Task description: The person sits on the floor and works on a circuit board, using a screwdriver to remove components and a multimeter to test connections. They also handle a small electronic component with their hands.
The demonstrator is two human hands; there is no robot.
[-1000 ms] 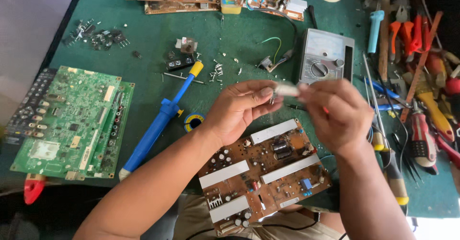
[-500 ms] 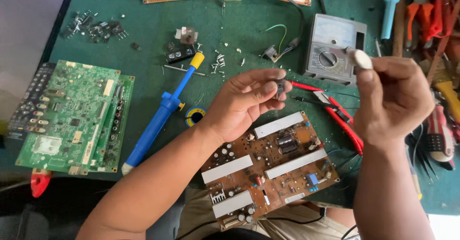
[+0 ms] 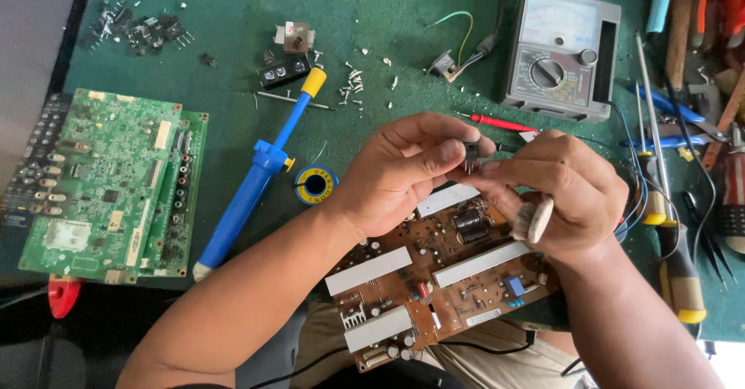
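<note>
Now both hands, left hand (image 3: 396,175) & right hand (image 3: 559,195), pinch small black component (image 3: 470,154) betw. fingertips.

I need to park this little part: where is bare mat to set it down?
Bare green mat lies above the green circuit board, left of the blue desoldering pump. A smaller patch sits between the screws and the multimeter. The right edge is crowded with tools; the brown board fills the space under both hands.
</note>
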